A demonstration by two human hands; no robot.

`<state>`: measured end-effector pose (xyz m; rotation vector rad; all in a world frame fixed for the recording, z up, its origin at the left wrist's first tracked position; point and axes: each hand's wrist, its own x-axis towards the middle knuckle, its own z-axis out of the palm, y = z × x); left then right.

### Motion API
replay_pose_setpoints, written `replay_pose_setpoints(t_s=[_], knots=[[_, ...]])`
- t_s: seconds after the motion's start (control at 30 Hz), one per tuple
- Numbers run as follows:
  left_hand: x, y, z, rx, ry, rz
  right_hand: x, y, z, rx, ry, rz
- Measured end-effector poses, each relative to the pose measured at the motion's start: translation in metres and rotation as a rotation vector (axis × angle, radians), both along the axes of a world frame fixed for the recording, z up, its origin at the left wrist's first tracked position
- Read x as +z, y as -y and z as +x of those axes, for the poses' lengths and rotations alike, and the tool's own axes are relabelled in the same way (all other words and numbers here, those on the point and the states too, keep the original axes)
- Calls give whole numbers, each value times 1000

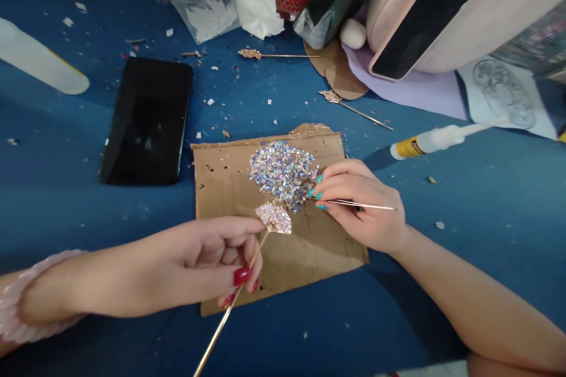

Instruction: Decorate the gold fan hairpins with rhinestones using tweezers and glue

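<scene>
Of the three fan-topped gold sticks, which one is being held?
The fan-topped stick pinched in the left hand, its head over the cardboard. The far stick and the slanted stick lie untouched on the blue table.

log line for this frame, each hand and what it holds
left hand: holds fan-head hairpin over cardboard | right hand: holds thin pick, tip at rhinestone pile

The blue bench (464,200) is strewn with small scraps. A cardboard piece (221,188) lies near the middle, with a black phone (145,121) to its left and a glue bottle (435,140) to its right. Farther off lie a plastic bag (203,6), a white tissue (259,15) and a gold pin (283,56).
</scene>
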<state>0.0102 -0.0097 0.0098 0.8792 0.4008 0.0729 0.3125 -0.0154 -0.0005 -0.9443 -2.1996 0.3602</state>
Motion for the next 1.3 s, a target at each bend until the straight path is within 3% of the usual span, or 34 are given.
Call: replay_pose_setpoints(t_s=[1.3], knots=[[-4,0,-2,-6,14,2,1,-1,-1,14,-2,-40]])
